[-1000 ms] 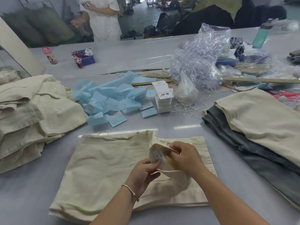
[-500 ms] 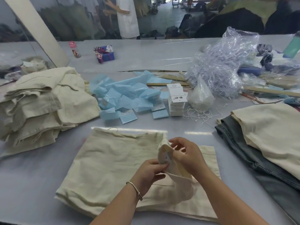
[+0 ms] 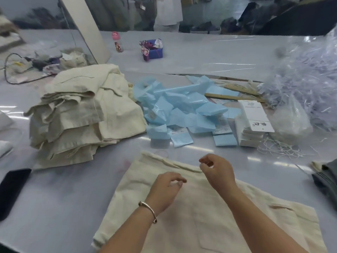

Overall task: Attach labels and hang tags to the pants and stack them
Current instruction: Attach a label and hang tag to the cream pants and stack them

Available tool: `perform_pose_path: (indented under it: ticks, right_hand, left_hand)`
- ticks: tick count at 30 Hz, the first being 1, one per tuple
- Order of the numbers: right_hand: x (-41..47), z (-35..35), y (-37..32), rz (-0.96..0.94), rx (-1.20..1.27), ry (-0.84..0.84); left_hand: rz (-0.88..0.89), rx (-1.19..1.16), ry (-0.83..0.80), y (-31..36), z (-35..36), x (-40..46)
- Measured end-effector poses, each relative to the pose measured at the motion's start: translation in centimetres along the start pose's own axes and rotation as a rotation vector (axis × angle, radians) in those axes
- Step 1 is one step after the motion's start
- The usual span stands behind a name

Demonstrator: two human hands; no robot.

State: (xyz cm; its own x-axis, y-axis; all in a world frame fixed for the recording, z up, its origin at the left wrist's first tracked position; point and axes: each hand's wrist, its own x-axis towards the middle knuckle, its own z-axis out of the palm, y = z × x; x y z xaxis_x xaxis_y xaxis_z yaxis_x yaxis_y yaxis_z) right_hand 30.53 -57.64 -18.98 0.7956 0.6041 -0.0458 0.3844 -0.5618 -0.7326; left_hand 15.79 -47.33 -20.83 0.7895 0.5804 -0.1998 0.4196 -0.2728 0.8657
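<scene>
A cream pair of pants (image 3: 138, 183) lies flat on the grey table in front of me. Both hands hover just above its waistband end. My left hand (image 3: 164, 189), with a metal bangle on the wrist, has loosely curled fingers and holds nothing. My right hand (image 3: 217, 170) is a little farther off, thumb and forefinger bent toward each other, with nothing visible between them. Beyond the pants lie light blue label packets (image 3: 178, 110), a stack of white hang tags (image 3: 253, 123) and loose white strings (image 3: 277, 147).
A pile of cream pants (image 3: 82, 115) sits at the left, a dark phone (image 3: 12, 189) near the left edge. Grey jeans (image 3: 326, 176) show at the right edge. A heap of clear plastic (image 3: 306, 84) fills the back right. A pink bottle (image 3: 117, 42) and a blue box (image 3: 153, 50) stand farther back.
Both hands have let go of the pocket lining and tag they were working on and lifted apart. The pants now lie flat. My view has swung left.
</scene>
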Motion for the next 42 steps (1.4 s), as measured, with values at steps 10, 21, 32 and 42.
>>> perform_pose_path:
  ticks: [10, 21, 32, 42]
  right_hand:
    - [17.0, 10.3, -8.5, -0.080, 0.043, 0.093]
    - [29.9, 12.4, -15.4, -0.416, -0.878, -0.392]
    - [27.7, 9.9, -16.1, -0.172, 0.008, -0.476]
    - [25.7, 11.1, -16.4, 0.002, 0.129, -0.292]
  left_hand:
    - [-0.185, -0.234, 0.125, -4.3, -10.0, 11.0]
    - [-0.151, -0.436, 0.018, -7.7, -11.9, 12.6]
    - [0.307, -0.065, 0.562, -2.8, -16.8, 20.1]
    - [0.120, 0.229, 0.526, -0.7, -14.6, 22.7]
